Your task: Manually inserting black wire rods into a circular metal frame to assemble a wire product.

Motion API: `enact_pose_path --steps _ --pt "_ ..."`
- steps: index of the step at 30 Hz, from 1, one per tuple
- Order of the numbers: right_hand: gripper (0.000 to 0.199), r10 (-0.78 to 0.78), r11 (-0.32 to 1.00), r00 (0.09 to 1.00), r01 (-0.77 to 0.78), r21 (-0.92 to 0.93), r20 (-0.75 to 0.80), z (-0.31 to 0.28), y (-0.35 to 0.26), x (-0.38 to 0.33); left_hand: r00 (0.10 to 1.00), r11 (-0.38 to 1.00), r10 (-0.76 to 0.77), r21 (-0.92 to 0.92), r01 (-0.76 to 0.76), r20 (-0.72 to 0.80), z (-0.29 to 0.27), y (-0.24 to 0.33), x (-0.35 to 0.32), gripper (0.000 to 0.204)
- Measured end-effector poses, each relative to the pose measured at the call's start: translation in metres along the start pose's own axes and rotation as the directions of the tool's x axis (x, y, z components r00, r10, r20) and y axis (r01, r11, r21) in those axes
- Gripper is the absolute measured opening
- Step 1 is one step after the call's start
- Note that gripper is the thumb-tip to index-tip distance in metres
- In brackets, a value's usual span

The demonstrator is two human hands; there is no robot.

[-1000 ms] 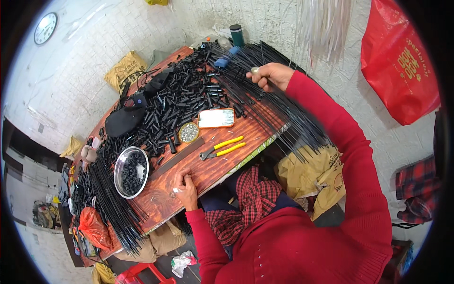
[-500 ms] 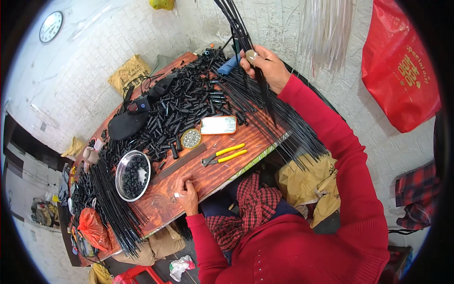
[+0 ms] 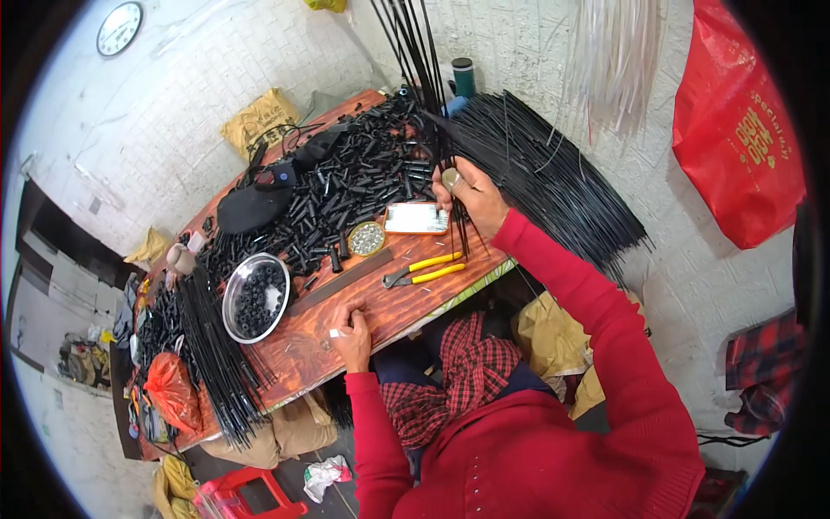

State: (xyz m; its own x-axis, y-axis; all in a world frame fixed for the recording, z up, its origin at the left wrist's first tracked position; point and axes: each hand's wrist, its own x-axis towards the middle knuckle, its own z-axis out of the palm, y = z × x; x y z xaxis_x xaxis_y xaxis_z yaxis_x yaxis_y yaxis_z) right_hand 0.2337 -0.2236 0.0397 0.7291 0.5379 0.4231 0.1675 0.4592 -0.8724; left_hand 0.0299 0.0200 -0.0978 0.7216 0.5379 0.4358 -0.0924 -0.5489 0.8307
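My right hand (image 3: 477,201) grips a small bundle of thin black rods (image 3: 418,60), held nearly upright over the table's right side. A tan cover sits on its thumb. On the near table edge rests my left hand (image 3: 352,344), fingers curled in, with something white at a fingertip; whether it holds anything is hidden. Cutters with yellow handles (image 3: 432,267) lie between the hands. Close to the right hand are an orange-rimmed tray (image 3: 417,219) of thin silvery pieces and a round tin (image 3: 367,239) of small metal parts. A dark flat bar (image 3: 341,282) lies left of the cutters.
Short black tubes (image 3: 333,195) are heaped across the table (image 3: 303,350). A steel bowl (image 3: 232,307) holds small black parts. Long black rods lie at right (image 3: 553,182) and left (image 3: 212,363). A green-and-black cylinder (image 3: 463,78) stands behind. A red stool (image 3: 251,495) is below.
My right hand has come down and nearer with the rods, uncovering the large rod pile and the green cylinder behind. The left hand stays at the table edge. The view has shifted slightly.
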Motion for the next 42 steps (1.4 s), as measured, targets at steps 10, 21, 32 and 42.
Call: enact_pose_path --steps 10,21,32,42 --pt "0.023 0.069 0.973 0.988 -0.036 -0.228 0.14 0.036 -0.074 -0.036 0.985 0.899 -0.163 -0.42 0.124 -0.059 -0.01 0.012 -0.042 0.014" --pt "0.04 0.256 0.967 0.916 -0.243 -0.081 0.308 0.086 -0.058 -0.119 0.971 0.869 -0.095 -0.456 0.189 0.221 -0.046 0.168 -0.094 0.02" --pt "0.032 0.207 0.9 0.922 -0.049 -0.432 0.328 0.115 -0.024 -0.159 0.982 0.831 -0.185 -0.527 0.181 0.045 -0.023 0.158 -0.087 0.013" --pt "0.034 0.471 0.88 0.85 -0.437 -0.184 0.234 0.115 -0.008 -0.151 0.954 0.782 -0.291 -0.555 0.284 0.078 -0.012 0.146 -0.076 0.014"
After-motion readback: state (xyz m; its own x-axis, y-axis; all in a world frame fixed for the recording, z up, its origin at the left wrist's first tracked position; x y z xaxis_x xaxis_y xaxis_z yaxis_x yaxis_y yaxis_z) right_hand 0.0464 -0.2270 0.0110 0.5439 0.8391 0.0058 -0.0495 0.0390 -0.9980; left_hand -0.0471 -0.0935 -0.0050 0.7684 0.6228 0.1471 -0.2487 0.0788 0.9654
